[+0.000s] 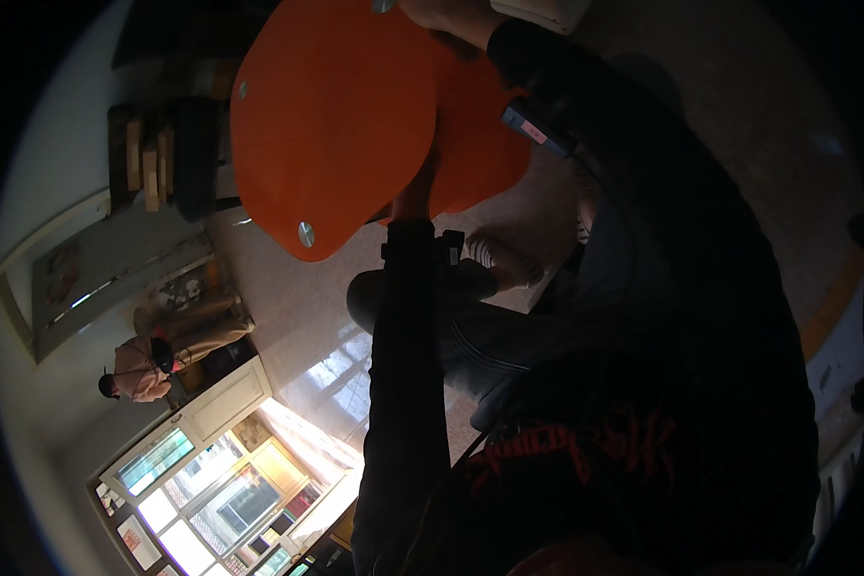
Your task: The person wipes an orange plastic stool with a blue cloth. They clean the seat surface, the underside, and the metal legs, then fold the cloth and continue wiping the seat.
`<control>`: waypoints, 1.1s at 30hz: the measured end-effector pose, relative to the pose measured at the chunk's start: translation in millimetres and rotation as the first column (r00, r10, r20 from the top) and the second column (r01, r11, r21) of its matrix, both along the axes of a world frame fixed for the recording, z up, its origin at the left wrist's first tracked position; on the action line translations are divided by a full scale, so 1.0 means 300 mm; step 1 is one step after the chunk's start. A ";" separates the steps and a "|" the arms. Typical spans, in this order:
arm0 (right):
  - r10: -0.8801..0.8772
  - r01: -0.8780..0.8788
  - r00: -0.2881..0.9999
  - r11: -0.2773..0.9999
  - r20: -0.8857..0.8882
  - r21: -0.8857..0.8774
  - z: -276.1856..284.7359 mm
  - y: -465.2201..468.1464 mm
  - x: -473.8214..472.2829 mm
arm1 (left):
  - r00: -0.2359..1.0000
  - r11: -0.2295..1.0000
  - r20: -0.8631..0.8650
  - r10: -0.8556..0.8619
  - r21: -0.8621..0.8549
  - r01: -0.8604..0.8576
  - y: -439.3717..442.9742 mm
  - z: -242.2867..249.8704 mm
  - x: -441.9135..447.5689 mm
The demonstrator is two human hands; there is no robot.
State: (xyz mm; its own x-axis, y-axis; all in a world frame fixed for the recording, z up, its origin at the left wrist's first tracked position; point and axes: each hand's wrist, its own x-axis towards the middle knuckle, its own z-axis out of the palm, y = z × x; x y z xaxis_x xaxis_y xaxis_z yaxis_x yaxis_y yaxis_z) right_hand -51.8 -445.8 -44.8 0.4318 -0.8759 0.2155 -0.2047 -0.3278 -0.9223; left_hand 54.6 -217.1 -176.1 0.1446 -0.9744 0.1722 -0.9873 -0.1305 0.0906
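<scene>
A large orange panel point(331, 129) with rounded corners and round metal fittings point(307, 234) fills the upper middle. A second orange panel point(482, 158) lies beneath or behind it. My left hand point(413, 199) reaches between the two panels; its fingers are hidden, so its grip cannot be made out. At the top edge of the view, my right hand point(443, 16) is at the upper panel near another metal fitting point(383, 6), its fingers dim and partly cut off. Small dark devices sit on my left wrist point(452, 248) and right forearm point(536, 132).
A person in a pink top point(142, 367) stands by an open door point(230, 399) at the lower left. Wooden pieces point(151, 162) are at the left, near a framed board point(115, 266). My bent leg and a striped sandal point(481, 250) are below the panels, over a tiled floor point(295, 302).
</scene>
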 end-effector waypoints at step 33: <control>0.154 -0.151 0.985 0.987 0.073 -0.052 0.027 -0.019 -0.046 | 0.926 0.991 -0.359 0.118 -0.016 -0.132 0.275 0.218 -0.355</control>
